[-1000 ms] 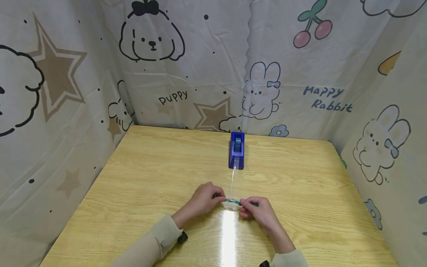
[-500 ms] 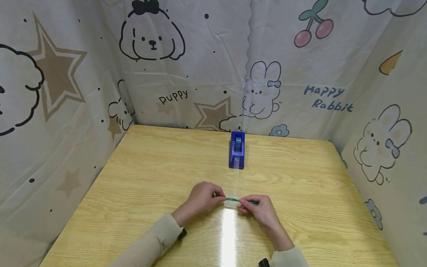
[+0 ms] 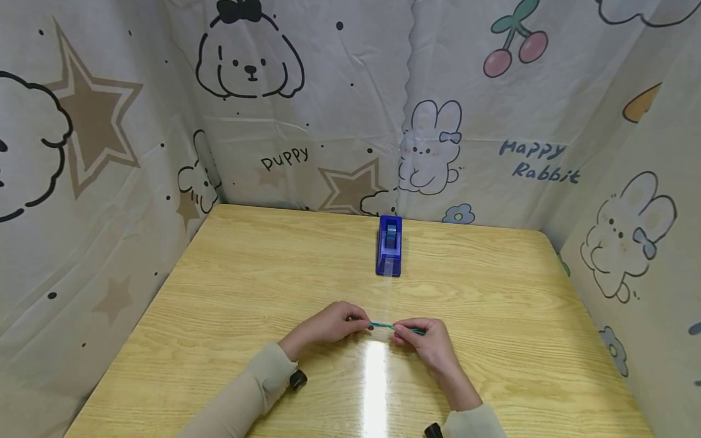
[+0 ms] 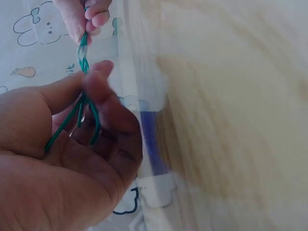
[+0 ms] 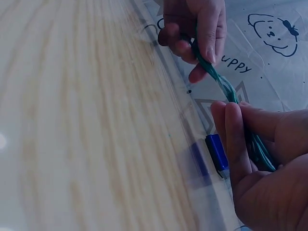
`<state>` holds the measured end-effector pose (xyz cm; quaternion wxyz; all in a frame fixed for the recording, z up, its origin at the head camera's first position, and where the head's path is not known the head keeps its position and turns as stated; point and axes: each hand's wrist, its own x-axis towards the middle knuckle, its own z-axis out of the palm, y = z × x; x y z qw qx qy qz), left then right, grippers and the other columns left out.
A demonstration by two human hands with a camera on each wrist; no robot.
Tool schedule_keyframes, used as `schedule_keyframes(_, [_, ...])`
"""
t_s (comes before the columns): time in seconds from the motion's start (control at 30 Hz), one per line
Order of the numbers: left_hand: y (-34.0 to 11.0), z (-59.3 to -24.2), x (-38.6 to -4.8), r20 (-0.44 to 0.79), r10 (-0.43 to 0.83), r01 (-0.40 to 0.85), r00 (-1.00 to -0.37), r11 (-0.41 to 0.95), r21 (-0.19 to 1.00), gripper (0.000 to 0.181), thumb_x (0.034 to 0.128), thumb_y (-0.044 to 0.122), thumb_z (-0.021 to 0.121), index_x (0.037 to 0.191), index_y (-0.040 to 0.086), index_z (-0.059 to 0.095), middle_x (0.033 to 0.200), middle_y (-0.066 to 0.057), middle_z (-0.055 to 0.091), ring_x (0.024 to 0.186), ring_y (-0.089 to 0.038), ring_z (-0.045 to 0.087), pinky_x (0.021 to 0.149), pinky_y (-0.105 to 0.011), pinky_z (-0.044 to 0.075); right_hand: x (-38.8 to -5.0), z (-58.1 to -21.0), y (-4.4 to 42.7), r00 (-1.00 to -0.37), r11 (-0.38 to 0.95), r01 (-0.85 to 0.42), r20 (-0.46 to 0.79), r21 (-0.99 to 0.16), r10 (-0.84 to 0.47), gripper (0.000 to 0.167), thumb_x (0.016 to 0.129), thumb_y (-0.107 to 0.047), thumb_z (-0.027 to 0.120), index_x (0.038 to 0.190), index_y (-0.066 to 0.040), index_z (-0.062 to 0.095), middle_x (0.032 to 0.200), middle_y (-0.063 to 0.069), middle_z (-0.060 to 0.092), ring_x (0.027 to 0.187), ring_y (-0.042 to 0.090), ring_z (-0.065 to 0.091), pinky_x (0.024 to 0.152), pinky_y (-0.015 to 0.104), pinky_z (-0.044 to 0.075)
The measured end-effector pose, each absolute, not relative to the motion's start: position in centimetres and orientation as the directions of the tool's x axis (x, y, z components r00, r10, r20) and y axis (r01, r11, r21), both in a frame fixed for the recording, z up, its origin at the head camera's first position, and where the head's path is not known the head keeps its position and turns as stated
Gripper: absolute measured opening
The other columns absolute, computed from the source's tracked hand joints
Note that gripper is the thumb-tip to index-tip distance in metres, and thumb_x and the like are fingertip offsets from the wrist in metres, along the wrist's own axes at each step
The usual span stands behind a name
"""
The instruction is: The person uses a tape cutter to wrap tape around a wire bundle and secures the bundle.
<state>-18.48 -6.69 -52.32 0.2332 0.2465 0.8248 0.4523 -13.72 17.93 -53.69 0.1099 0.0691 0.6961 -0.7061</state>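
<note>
A bundle of thin green wires [image 3: 381, 325] is stretched between both hands above the table. My left hand [image 3: 334, 322] pinches its left end between thumb and fingers; in the left wrist view several loose wire ends [image 4: 79, 115] stick out into the palm. The other end is pinched by my right hand [image 3: 429, 344], with more of the wires [image 5: 260, 154] lying along that palm in the right wrist view. Between the hands, a clear, shiny piece that looks like tape [image 5: 224, 85] sits on the bundle.
A blue tape dispenser [image 3: 389, 267] with a tape roll stands near the back edge of the wooden table [image 3: 263, 261]. A faint pale strip [image 3: 387, 298] runs from it towards the hands; tape or reflection, I cannot tell. Printed curtains [image 3: 328, 73] surround the table.
The bundle, slightly bowed a second ago, now lies straighter between the hands. My left hand has tilted flatter. The pale strip looked narrower and brighter at first.
</note>
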Motion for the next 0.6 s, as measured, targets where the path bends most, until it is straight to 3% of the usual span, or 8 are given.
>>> schedule_keyframes(0.1, [-6.69, -52.56, -18.49, -0.142, 0.634, 0.204, -0.760, 0.440, 0.874, 0.022, 0.1069, 0.020, 0.059, 0.101, 0.008, 0.077, 0.080, -0.015, 0.068, 0.062, -0.010, 0.053, 0.057, -0.020, 0.043, -13.73, -53.69, 17.89, -0.968, 0.000, 0.247, -0.247, -0.969, -0.051, 0.021, 0.092, 0.006, 0.073, 0.110, 0.017, 0.072, 0.102, 0.024, 0.075, 0.078, 0.017, 0.077, 0.076, 0.028, 0.062])
schedule_keyframes(0.37, [-6.46, -52.28, -18.33, -0.107, 0.594, 0.232, -0.797, 0.465, 0.854, 0.018, 0.1049, 0.019, 0.063, 0.098, 0.010, 0.077, 0.081, -0.010, 0.071, 0.067, -0.010, 0.056, 0.061, -0.021, 0.041, -13.88, -53.80, 18.31, -0.967, 0.005, 0.233, -0.232, -0.973, -0.108, 0.027, 0.093, 0.003, 0.073, 0.114, 0.020, 0.067, 0.099, 0.021, 0.076, 0.079, 0.015, 0.077, 0.077, 0.029, 0.062])
schedule_keyframes(0.6, [-6.35, -52.10, -18.09, -0.099, 0.567, 0.246, -0.818, 0.500, 0.830, 0.018, 0.1051, 0.021, 0.063, 0.098, 0.012, 0.077, 0.079, -0.009, 0.070, 0.063, -0.006, 0.051, 0.061, -0.022, 0.041, -14.03, -53.83, 18.39, -0.940, 0.010, 0.310, -0.309, -0.951, -0.144, 0.029, 0.100, -0.011, 0.069, 0.114, 0.015, 0.070, 0.087, 0.011, 0.077, 0.078, 0.015, 0.077, 0.077, 0.030, 0.062])
